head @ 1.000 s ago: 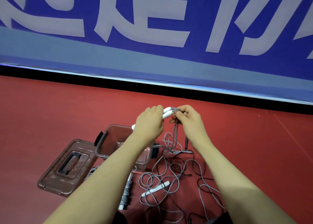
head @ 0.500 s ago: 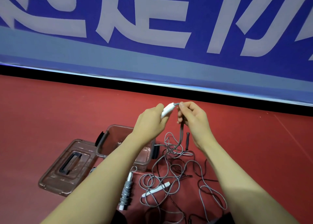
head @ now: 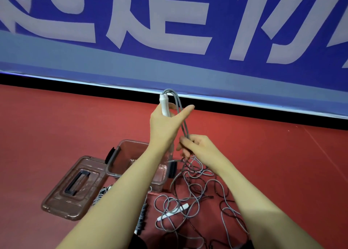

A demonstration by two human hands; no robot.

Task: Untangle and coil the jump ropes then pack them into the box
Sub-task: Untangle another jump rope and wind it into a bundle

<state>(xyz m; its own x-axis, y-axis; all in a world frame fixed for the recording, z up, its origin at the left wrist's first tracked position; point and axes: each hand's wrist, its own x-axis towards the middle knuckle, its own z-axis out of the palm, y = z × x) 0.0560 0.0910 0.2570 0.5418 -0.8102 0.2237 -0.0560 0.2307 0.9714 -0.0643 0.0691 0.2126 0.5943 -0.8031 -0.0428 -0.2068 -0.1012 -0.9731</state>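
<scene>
Translucent glossy plastic box (head: 120, 152), matt red floor (head: 56, 128)

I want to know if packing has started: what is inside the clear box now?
The visible part of the clear box shows only its bare bottom, no rope. The left forearm covers its middle and near side, so anything lying there cannot be seen.

We see lettering in one place only: the blue banner (head: 188, 64) that runs along the far edge of the red floor (head: 56, 126) carries very large pale characters (head: 160, 22), which look Chinese. The top of the frame cuts them off, so only their lower strokes show, and we cannot read any of them. We find no label, brand or number on the clear box (head: 120, 154), on its lid (head: 62, 198) or on the white handle (head: 164, 105).
</scene>
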